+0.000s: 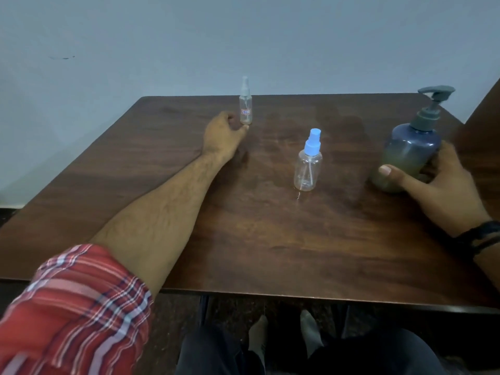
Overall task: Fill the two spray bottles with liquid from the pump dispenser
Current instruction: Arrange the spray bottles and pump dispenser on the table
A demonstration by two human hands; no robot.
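On the table (243, 239), right hand (443, 185) grips pump dispenser (408, 150); left hand (223, 136), fingers curled, touches slim spray bottle (245, 109).

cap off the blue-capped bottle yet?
No. The blue cap sits on the bottle, which stands alone mid-table, neither hand touching it.

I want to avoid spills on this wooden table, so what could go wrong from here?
1. The slim clear spray bottle is tall and narrow; the left hand reaching its base could tip it over.
2. Both it and the blue-capped spray bottle have small necks, so pumped liquid may miss and wet the table.
3. The right hand grips the pump dispenser low on its body; it stands near the table's right edge and might be knocked off.
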